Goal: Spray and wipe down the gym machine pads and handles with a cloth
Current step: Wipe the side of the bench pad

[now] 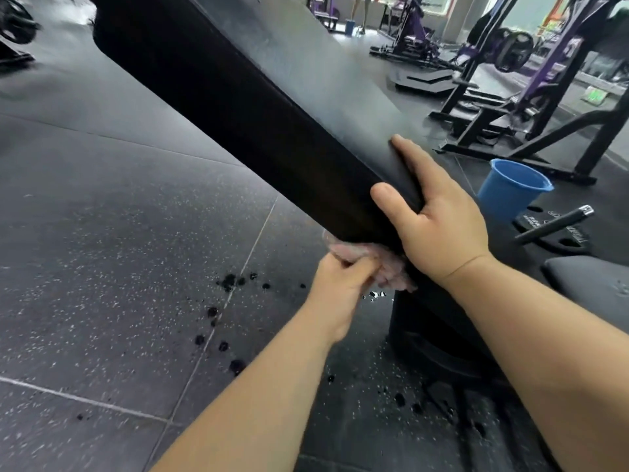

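Note:
A long black bench pad (238,83) runs from the upper left down to the lower middle, tilted up on its edge. My right hand (439,216) grips its near corner, thumb on the dark side face and fingers over the grey top. My left hand (337,287) is below it, fingers curled round a bunched pale pink cloth (384,264) pressed against the pad's lower edge. No spray bottle is in view.
A blue bucket (510,189) stands on the floor at the right, beside a weight plate with a black bar (554,223) across it. Another black pad (589,284) lies at the right edge. Dark wet drops (231,281) dot the speckled rubber floor. Purple-framed machines (510,73) fill the back right.

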A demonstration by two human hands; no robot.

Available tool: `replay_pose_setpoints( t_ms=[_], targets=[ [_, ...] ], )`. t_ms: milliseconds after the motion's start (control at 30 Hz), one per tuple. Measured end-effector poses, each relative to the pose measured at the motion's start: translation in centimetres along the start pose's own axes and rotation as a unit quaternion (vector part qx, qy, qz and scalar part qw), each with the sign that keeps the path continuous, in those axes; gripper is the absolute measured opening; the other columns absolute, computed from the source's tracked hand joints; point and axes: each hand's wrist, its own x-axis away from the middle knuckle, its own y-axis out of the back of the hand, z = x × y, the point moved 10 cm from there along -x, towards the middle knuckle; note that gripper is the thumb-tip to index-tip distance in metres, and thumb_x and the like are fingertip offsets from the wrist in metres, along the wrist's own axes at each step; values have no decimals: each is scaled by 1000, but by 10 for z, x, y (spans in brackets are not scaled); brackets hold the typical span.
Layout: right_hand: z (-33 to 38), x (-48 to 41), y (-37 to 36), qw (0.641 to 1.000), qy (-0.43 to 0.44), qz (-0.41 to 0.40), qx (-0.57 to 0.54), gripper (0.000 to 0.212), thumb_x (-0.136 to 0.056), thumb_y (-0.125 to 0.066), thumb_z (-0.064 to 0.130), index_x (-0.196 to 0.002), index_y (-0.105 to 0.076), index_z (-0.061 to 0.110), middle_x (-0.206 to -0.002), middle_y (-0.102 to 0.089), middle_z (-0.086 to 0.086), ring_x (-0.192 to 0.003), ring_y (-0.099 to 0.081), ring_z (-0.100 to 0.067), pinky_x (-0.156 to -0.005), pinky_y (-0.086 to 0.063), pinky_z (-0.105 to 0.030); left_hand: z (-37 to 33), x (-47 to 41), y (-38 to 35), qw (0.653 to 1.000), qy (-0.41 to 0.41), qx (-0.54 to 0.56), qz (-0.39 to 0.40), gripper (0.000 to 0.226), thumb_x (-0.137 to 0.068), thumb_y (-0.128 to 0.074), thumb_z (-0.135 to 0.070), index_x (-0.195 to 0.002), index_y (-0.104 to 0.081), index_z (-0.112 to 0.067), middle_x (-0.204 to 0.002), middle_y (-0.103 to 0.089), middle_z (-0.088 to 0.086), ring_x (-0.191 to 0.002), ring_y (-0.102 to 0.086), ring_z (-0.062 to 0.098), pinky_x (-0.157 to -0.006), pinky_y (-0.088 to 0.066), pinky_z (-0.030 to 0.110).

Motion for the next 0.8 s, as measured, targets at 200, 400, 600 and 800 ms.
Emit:
replay_pose_setpoints(
  t_ms=[200, 400, 600, 800],
  targets=[
    [0, 1, 0, 1000, -4, 10, -14, 84, -70, -34, 84, -146, -32, 50, -153, -36, 22, -141, -35, -5, -114, -34, -35, -39, 0, 38, 989, -69, 133, 5, 6, -88, -54, -2, -87, -60, 2, -78, -65, 15, -81, -63, 28, -82, -55, 36],
    [0, 1, 2, 1000, 2, -14, -3, 85, -69, -30, 85, -146, -34, 49, -152, -37, 25, -139, -37, -6, -109, -35, -33, -16, -4, 11, 968, -31, 241, -69, 8, -79, -57, -10, -80, -64, -14, -67, -69, 0, -62, -66, 8, -63, -54, 22],
    [0, 2, 1, 1000, 8, 0, -10, 86, -69, -33, 84, -146, -34, 47, -155, -35, 18, -142, -32, -7, -112, -32, -34, 2, -6, 21, 995, 24, 70, -70, 18, -92, -54, 2, -82, -60, -12, -70, -65, -2, -68, -63, 8, -70, -53, 21],
    [0, 0, 3, 1000, 6, -9, 11, 85, -69, -33, 84, -146, -36, 47, -155, -35, 19, -140, -34, -7, -110, -33, -31, -46, -4, 55, 992, 12, 86, -91, 18, -70, -63, -9, -88, -65, -9, -91, -64, 11, -87, -60, 21, -88, -47, 36]
  ],
)
